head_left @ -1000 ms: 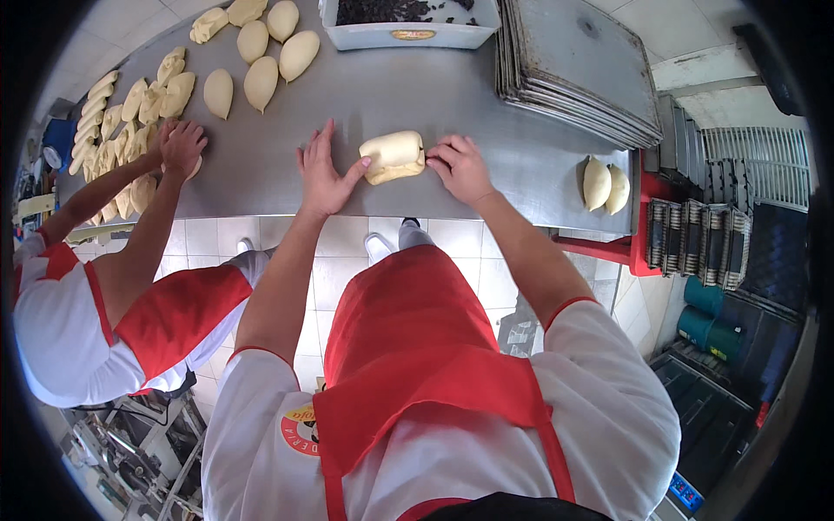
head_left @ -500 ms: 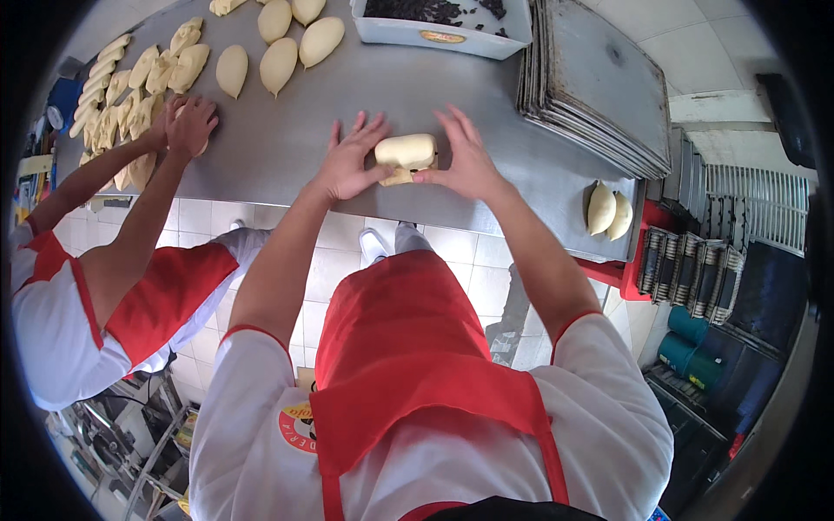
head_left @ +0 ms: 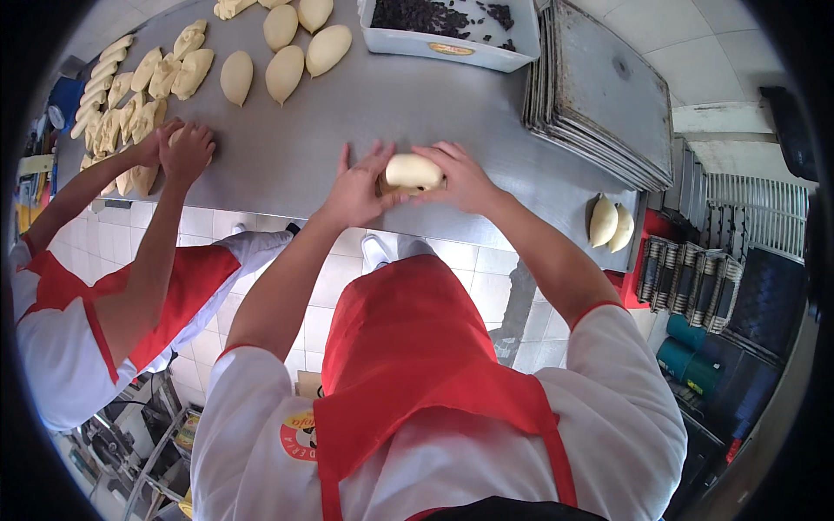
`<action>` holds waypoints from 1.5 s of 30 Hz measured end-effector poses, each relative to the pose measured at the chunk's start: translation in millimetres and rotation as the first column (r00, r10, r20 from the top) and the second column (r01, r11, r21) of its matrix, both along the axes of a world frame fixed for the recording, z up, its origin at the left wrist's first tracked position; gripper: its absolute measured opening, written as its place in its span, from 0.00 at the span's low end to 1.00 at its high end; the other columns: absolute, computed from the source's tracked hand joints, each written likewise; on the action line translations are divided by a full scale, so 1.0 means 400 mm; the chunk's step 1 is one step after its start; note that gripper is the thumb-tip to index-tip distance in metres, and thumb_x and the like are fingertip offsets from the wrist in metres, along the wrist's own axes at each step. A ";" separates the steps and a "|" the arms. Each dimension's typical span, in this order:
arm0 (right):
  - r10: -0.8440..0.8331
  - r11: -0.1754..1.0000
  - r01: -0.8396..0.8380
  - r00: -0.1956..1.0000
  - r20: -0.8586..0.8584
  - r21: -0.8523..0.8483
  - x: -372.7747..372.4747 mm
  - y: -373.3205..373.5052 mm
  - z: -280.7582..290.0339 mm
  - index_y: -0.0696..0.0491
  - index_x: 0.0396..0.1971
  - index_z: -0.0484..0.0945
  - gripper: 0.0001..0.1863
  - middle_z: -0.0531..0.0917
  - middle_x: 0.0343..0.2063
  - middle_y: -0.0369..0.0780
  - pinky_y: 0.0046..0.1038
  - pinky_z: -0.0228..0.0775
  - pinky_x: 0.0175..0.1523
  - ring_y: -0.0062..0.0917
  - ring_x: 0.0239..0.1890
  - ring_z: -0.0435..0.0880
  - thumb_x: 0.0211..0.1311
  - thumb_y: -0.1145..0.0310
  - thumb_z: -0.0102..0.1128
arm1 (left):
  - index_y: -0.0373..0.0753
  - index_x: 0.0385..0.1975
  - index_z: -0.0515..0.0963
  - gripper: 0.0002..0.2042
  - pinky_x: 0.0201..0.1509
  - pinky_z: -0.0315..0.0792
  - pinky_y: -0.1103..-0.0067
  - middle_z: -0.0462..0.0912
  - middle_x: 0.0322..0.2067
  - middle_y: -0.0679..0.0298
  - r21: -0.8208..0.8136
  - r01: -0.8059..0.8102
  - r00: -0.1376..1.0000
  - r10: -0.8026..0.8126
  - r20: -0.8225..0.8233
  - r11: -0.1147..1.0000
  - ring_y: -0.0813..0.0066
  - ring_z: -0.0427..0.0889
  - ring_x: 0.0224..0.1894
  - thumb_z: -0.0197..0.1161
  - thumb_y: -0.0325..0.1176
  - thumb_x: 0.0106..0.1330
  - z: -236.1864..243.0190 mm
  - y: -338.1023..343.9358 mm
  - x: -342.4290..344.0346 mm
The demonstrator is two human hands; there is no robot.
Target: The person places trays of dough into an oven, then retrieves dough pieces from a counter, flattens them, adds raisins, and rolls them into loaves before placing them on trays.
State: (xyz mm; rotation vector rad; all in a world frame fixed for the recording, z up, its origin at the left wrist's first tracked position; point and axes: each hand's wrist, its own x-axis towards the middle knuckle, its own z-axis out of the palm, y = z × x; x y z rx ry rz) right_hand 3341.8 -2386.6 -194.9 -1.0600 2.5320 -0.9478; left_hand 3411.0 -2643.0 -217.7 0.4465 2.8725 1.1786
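Note:
A pale rolled piece of dough (head_left: 412, 172) lies on the metal table near its front edge, with dark bits showing along its underside. My left hand (head_left: 358, 189) cups its left end, thumb at the near side. Around the right end curls my right hand (head_left: 458, 180), its fingers over the top and far side. Both hands are closed on the dough, and parts of its two ends are hidden by them.
Shaped dough pieces (head_left: 284, 74) lie at the back left of the table (head_left: 321, 113). A white tub (head_left: 452, 54) of dark bits and stacked baking trays (head_left: 608, 95) stand behind; two dough ovals (head_left: 603, 220) sit right. A co-worker's hands (head_left: 181, 149) handle dough at left.
My hands have drawn in from spread fingers to hold the dough's ends. The dough is rolled up more compactly. The co-worker's hands stay at the left dough pieces.

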 end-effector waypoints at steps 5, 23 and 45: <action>-0.114 0.988 0.131 0.976 -0.187 0.077 -0.005 -0.026 -0.003 0.51 0.64 0.76 0.48 0.78 0.52 0.43 0.42 0.66 0.65 0.42 0.57 0.75 0.45 0.41 0.83 | 0.40 0.65 0.73 0.36 0.82 0.38 0.43 0.81 0.57 0.57 -0.102 -0.090 0.993 0.097 0.070 0.991 0.55 0.74 0.67 0.79 0.44 0.57 0.012 0.037 -0.032; -0.372 0.496 0.615 0.788 0.490 -0.612 -0.047 -0.150 -0.099 0.56 0.61 0.72 0.23 0.79 0.48 0.42 0.27 0.72 0.53 0.24 0.50 0.78 0.76 0.58 0.63 | 0.33 0.68 0.71 0.34 0.75 0.58 0.56 0.77 0.62 0.46 0.541 -0.345 0.919 0.392 0.031 0.767 0.45 0.72 0.67 0.61 0.54 0.71 -0.033 0.139 -0.154; -0.178 0.956 0.222 0.958 -0.225 0.191 0.044 -0.020 -0.026 0.55 0.66 0.73 0.49 0.75 0.57 0.43 0.45 0.63 0.66 0.42 0.60 0.73 0.50 0.40 0.80 | 0.39 0.61 0.72 0.35 0.81 0.38 0.40 0.70 0.69 0.56 -0.299 -0.226 0.961 0.163 -0.222 0.927 0.50 0.56 0.80 0.76 0.53 0.62 -0.028 0.056 -0.019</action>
